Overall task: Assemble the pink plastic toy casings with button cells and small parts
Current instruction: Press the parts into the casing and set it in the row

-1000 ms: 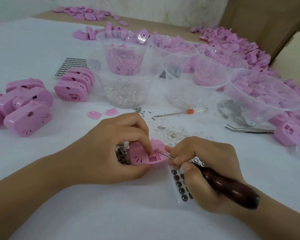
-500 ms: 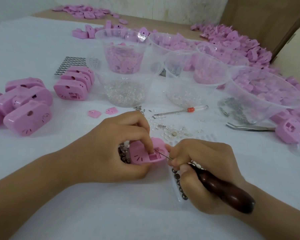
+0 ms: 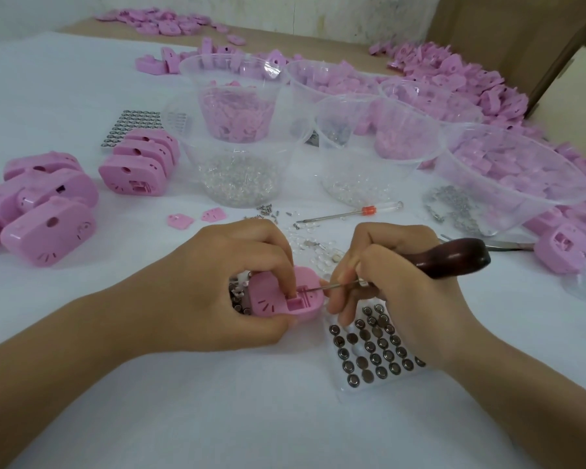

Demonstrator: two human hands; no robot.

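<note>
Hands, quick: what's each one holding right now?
Left hand: closed around the pink casing.
Right hand: closed around the dark-handled tool, tip at the casing.

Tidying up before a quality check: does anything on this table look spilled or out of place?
Yes. Small screws and clear parts lie scattered on the white cloth in front of the bowls, just beyond the pink casing held in the left hand. In the button cell tray some cells seem to face opposite ways.
</note>
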